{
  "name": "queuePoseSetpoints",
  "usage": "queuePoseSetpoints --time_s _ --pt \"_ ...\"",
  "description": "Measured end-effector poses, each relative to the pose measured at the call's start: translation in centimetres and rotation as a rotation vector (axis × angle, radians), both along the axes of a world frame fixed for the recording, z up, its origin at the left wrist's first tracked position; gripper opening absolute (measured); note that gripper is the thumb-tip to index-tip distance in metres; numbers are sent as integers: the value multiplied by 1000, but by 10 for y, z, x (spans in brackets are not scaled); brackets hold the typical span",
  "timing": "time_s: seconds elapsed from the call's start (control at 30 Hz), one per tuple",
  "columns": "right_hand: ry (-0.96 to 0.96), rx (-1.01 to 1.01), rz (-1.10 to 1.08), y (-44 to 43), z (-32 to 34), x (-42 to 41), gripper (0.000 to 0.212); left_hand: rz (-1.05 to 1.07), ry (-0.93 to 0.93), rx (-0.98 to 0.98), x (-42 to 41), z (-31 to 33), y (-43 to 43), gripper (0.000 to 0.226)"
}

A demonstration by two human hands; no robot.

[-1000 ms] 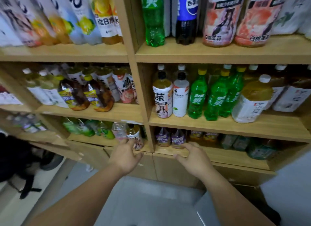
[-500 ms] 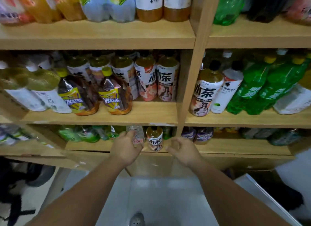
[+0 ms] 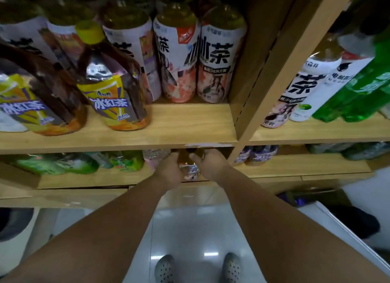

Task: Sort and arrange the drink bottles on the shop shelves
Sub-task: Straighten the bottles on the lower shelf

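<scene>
Small tea bottle [image 3: 191, 170] sits at the right end of the low shelf [image 3: 88, 180] between our left grip [image 3: 168, 171] and right grip [image 3: 211, 166], can't tell if either's clenched (fingers hidden), so we'd hold its body firmly and slide it out upright.

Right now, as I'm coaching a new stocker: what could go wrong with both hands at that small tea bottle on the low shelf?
1. The shelf board hangs just above the left hand and right hand; lifting the small tea bottle straight up could jam its cap.
2. The clear pink bottle sits right beside the left hand and might topple.
3. A bump could tip the iced tea bottle above.
</scene>
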State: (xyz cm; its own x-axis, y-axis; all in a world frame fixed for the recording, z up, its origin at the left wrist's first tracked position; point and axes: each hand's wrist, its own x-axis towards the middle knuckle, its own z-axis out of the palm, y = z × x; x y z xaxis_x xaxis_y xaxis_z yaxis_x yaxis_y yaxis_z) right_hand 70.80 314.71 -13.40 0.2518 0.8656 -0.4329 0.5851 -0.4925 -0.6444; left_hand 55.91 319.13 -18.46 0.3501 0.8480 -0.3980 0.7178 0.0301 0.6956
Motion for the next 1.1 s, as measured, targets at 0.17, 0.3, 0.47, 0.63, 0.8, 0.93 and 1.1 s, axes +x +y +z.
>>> queuePoseSetpoints --time_s 0.17,0.3,0.47,0.63,0.8,0.93,1.1 --pt "-11 58 -10 8 -20 -1 33 32 -96 67 3 -23 -5 43" --pt "-51 167 24 -4 -21 -6 29 76 -177 93 -2 -28 -22 63" --pt "-35 311 -8 -38 -18 -10 30 96 -278 91 -5 -12 -49 77" --pt "74 368 15 -80 12 -10 24 40 -317 99 -15 21 -85 89" --pt "94 417 41 -110 54 5 24 25 -330 84 -6 78 -113 86" --pt "57 451 107 -127 96 26 26 44 -349 97 8 115 -134 86" --pt "95 369 240 -126 151 62 31 175 -434 132 26 150 -154 82"
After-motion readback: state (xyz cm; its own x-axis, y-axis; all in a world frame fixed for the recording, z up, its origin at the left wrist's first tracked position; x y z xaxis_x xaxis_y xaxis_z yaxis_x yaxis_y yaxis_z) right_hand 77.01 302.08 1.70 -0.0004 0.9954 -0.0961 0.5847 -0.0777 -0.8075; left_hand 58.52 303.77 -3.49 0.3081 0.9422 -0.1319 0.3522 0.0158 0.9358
